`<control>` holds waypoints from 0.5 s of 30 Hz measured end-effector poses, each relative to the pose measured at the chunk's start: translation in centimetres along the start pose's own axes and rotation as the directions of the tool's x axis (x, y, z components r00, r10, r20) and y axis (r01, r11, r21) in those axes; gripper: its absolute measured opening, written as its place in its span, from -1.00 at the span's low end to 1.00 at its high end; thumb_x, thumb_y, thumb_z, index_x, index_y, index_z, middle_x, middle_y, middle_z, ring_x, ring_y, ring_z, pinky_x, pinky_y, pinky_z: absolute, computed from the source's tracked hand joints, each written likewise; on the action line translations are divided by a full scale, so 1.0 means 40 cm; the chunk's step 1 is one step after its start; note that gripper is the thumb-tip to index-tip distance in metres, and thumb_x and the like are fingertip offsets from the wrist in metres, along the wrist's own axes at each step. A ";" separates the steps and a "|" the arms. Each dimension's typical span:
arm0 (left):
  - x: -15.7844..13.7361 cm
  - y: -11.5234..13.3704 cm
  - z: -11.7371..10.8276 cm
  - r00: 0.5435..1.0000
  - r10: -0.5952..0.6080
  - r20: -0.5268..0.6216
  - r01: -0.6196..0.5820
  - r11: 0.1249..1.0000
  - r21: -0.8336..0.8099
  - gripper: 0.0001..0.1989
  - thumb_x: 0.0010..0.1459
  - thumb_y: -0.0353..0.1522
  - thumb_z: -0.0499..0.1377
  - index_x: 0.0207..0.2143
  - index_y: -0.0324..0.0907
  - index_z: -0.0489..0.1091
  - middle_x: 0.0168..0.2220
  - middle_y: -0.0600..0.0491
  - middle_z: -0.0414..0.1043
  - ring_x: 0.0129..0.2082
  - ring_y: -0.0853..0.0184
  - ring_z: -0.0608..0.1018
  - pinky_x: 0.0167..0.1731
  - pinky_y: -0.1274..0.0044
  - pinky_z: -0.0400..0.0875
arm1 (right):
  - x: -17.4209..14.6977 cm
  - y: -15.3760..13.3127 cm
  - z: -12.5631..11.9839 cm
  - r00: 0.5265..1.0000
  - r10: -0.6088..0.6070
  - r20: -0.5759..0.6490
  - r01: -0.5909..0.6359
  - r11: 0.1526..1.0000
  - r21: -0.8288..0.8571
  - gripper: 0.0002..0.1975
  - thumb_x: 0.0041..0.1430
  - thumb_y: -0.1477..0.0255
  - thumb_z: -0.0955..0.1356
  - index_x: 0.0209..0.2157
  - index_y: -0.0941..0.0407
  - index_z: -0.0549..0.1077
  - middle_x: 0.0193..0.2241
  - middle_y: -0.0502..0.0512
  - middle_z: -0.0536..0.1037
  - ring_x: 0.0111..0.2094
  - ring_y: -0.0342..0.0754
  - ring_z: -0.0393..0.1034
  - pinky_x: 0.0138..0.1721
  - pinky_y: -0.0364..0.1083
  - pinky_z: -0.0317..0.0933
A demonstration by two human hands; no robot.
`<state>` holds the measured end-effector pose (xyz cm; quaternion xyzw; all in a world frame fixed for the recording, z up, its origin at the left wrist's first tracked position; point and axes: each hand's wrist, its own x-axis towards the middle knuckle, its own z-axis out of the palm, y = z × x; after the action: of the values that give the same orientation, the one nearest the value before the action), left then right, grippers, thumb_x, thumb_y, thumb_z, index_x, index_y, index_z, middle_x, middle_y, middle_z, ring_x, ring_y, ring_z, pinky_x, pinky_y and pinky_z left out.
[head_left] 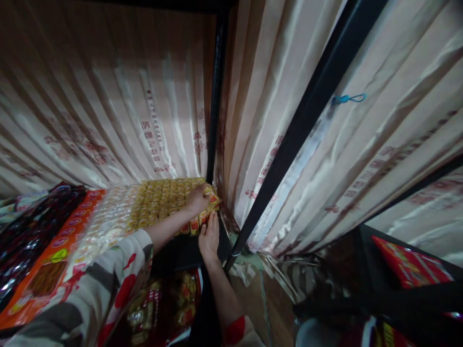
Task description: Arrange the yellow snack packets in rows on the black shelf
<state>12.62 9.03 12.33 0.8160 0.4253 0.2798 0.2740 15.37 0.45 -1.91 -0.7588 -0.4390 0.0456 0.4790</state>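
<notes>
Rows of small gold-wrapped packets (159,202) stand close together on a black shelf (177,255). At the right end of these rows, my left hand (197,200) is curled over a gold packet with a red and yellow label (213,197); its fingertips are partly hidden. Just below it, my right hand (210,238) lies along the end of the rows, fingers stretched and held together, touching the outer packets. Several red-labelled packets (194,224) show along the front edge between my arms.
Clear-wrapped white packets (108,217), an orange snack bag (54,270) and dark shiny packages (32,231) lie to the left. A bag of gold packets (144,313) sits below the shelf. Black posts (289,149) and pleated curtains (144,96) enclose the corner. A red package (412,262) is at right.
</notes>
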 end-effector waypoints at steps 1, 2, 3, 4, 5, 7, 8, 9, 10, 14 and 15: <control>0.008 0.004 0.010 1.000 0.025 0.015 -0.025 1.000 0.010 -0.67 0.02 -0.53 0.08 -0.13 -0.17 0.34 -0.15 0.01 0.43 -0.16 0.33 0.45 -0.10 0.50 0.30 | -0.006 0.004 0.001 1.000 -0.026 -0.004 0.026 1.000 -0.004 -0.45 0.15 0.48 0.08 0.19 0.33 0.07 0.23 0.29 0.03 0.26 0.01 -0.18 0.20 0.09 -0.11; 0.016 0.006 0.020 0.999 0.040 0.033 -0.041 0.999 0.015 -0.67 0.02 -0.53 0.08 -0.12 -0.17 0.35 -0.13 0.00 0.42 -0.13 0.32 0.44 -0.08 0.50 0.29 | -0.012 0.007 0.001 0.999 -0.047 -0.006 0.047 0.999 -0.001 -0.46 0.16 0.50 0.07 0.19 0.32 0.08 0.23 0.28 0.04 0.26 0.00 -0.18 0.20 0.08 -0.10; 0.023 0.007 0.029 0.997 0.049 0.057 -0.050 0.999 0.014 -0.67 0.03 -0.52 0.08 -0.11 -0.17 0.34 -0.11 -0.01 0.42 -0.12 0.32 0.44 -0.07 0.49 0.29 | -0.016 0.011 -0.001 0.998 -0.061 -0.009 0.061 0.998 0.007 -0.46 0.16 0.50 0.06 0.18 0.31 0.09 0.22 0.26 0.06 0.26 -0.01 -0.17 0.20 0.08 -0.09; 0.030 0.006 0.036 0.995 0.057 0.085 -0.058 0.998 0.010 -0.66 0.04 -0.52 0.09 -0.09 -0.17 0.34 -0.10 -0.01 0.42 -0.11 0.31 0.44 -0.05 0.49 0.28 | -0.019 0.014 -0.003 0.998 -0.069 -0.014 0.069 0.997 0.018 -0.47 0.17 0.51 0.06 0.18 0.29 0.11 0.22 0.25 0.07 0.25 -0.03 -0.15 0.20 0.07 -0.07; 0.037 0.005 0.042 0.992 0.065 0.110 -0.066 0.998 0.005 -0.64 0.04 -0.52 0.09 -0.07 -0.17 0.34 -0.09 -0.02 0.41 -0.10 0.31 0.44 -0.04 0.49 0.28 | -0.021 0.017 -0.004 0.997 -0.071 -0.021 0.072 0.997 0.031 -0.48 0.17 0.52 0.06 0.17 0.28 0.12 0.22 0.24 0.09 0.25 -0.04 -0.12 0.19 0.05 -0.05; 0.051 0.000 0.051 0.984 0.083 0.155 -0.083 0.997 -0.005 -0.63 0.01 -0.54 0.11 -0.08 -0.17 0.35 -0.08 -0.01 0.41 -0.07 0.30 0.42 0.00 0.47 0.25 | -0.023 0.019 -0.008 0.997 -0.068 -0.035 0.070 0.996 0.052 -0.48 0.16 0.53 0.06 0.17 0.24 0.13 0.21 0.22 0.10 0.24 -0.06 -0.08 0.19 0.04 -0.02; 0.057 -0.004 0.054 0.982 0.088 0.168 -0.086 0.996 -0.018 -0.63 -0.02 -0.56 0.12 -0.11 -0.16 0.38 -0.08 -0.01 0.41 -0.06 0.29 0.42 0.02 0.45 0.24 | -0.024 0.018 -0.009 0.997 -0.068 -0.040 0.070 0.996 0.059 -0.48 0.16 0.54 0.06 0.17 0.23 0.13 0.21 0.20 0.11 0.24 -0.07 -0.08 0.19 0.03 -0.02; 0.063 -0.008 0.057 0.980 0.088 0.177 -0.084 0.996 -0.035 -0.63 -0.05 -0.57 0.13 -0.15 -0.16 0.40 -0.09 -0.01 0.42 -0.06 0.27 0.42 0.03 0.43 0.22 | -0.024 0.016 -0.011 0.997 -0.069 -0.043 0.072 0.995 0.062 -0.47 0.15 0.55 0.06 0.17 0.22 0.13 0.21 0.20 0.10 0.24 -0.07 -0.08 0.19 0.03 -0.02; 0.068 -0.012 0.061 0.979 0.088 0.182 -0.080 0.995 -0.054 -0.65 -0.08 -0.59 0.15 -0.20 -0.15 0.43 -0.12 -0.02 0.43 -0.06 0.24 0.42 0.03 0.40 0.22 | -0.025 0.014 -0.012 0.996 -0.071 -0.045 0.074 0.995 0.060 -0.46 0.14 0.57 0.06 0.17 0.22 0.13 0.21 0.20 0.11 0.24 -0.07 -0.09 0.19 0.04 -0.03; 0.078 -0.026 0.079 0.977 0.089 0.194 -0.065 0.990 -0.127 -0.70 -0.17 -0.63 0.17 -0.37 -0.15 0.47 -0.21 -0.04 0.46 -0.08 0.18 0.44 0.01 0.37 0.23 | -0.026 0.006 -0.018 0.996 -0.074 -0.045 0.076 0.996 0.040 -0.45 0.11 0.59 0.06 0.16 0.26 0.15 0.20 0.23 0.12 0.25 -0.03 -0.12 0.19 0.12 -0.05; 0.079 -0.029 0.085 0.976 0.086 0.198 -0.058 0.988 -0.145 -0.71 -0.19 -0.64 0.18 -0.39 -0.16 0.47 -0.23 -0.04 0.46 -0.09 0.17 0.44 -0.01 0.39 0.24 | -0.026 0.006 -0.018 0.996 -0.072 -0.045 0.073 0.997 0.038 -0.45 0.10 0.60 0.06 0.16 0.25 0.15 0.20 0.23 0.13 0.24 -0.02 -0.13 0.19 0.13 -0.05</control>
<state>15.86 11.57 9.88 0.8343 0.3448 0.2331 0.3617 15.22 -0.84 -2.07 -0.7335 -0.4548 0.0205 0.5047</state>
